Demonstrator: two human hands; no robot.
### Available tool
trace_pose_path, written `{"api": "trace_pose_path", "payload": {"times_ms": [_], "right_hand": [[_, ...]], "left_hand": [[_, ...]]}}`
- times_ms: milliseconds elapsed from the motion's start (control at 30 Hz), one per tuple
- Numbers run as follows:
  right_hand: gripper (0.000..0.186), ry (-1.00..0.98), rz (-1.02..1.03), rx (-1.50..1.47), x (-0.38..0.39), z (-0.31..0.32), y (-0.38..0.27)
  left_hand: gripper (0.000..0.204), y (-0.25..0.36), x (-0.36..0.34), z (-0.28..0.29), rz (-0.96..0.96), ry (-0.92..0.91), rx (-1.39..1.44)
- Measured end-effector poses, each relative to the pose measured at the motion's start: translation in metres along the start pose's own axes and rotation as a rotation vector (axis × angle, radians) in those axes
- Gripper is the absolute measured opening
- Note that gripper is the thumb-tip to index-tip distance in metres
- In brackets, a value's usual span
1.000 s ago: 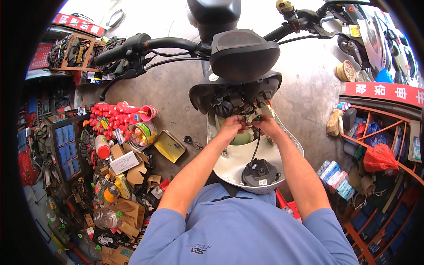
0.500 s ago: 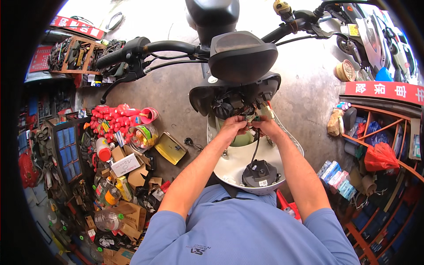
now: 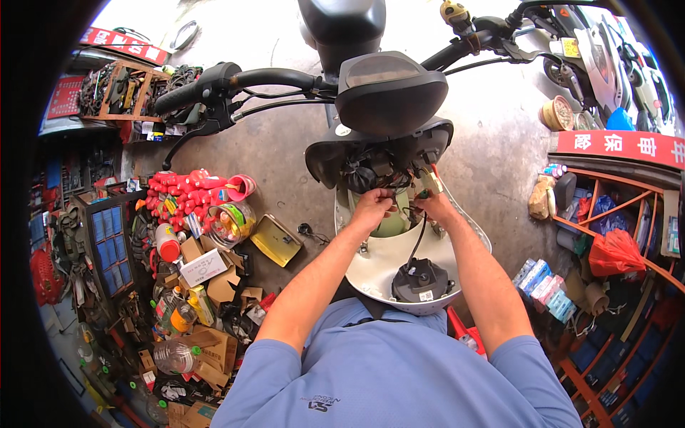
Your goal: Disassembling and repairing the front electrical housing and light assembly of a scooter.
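A scooter's front end stands before me, its black instrument housing (image 3: 392,93) above an opened front with dark wiring (image 3: 371,170) exposed. Below, a white front panel (image 3: 367,265) leans toward my lap, with a black headlight unit (image 3: 419,281) in it. From that unit a black cable (image 3: 419,241) rises to my right hand (image 3: 435,207), whose fingers are closed around its upper end. My left hand (image 3: 374,208) is pinched just beside it under the wiring; what lies between those fingertips is too small to make out. A green part (image 3: 390,225) shows between the hands.
Handlebars with a left grip (image 3: 178,98) spread above my hands. To the left lie red bottles (image 3: 189,192), a yellow tray (image 3: 275,241) and cardboard boxes (image 3: 221,285). Small boxes (image 3: 546,289) and a rack with a red bag (image 3: 616,253) stand at right.
My hands have drawn slightly apart, the right one shifting right and the left one left. The cable's upper end has moved right with my right hand.
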State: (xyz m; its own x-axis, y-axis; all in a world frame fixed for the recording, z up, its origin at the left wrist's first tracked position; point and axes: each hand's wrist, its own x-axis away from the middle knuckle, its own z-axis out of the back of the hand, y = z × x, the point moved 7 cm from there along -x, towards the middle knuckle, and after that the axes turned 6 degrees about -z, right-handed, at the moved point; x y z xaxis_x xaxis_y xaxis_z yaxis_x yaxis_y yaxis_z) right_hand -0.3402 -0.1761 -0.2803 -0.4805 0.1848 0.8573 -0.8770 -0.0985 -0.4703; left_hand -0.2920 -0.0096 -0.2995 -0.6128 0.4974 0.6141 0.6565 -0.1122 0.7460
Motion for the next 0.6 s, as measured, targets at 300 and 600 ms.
{"api": "trace_pose_path", "payload": {"times_ms": [300,600], "right_hand": [[0.015,-0.054,0.034,-0.076,0.001,-0.006,-0.008],[0.017,-0.190,-0.072,-0.020,0.013,-0.015,-0.020]], "left_hand": [[0.024,0.000,-0.003,0.002,-0.030,0.003,-0.088],[0.028,0.005,0.002,-0.002,-0.002,-0.059,0.058]]}}
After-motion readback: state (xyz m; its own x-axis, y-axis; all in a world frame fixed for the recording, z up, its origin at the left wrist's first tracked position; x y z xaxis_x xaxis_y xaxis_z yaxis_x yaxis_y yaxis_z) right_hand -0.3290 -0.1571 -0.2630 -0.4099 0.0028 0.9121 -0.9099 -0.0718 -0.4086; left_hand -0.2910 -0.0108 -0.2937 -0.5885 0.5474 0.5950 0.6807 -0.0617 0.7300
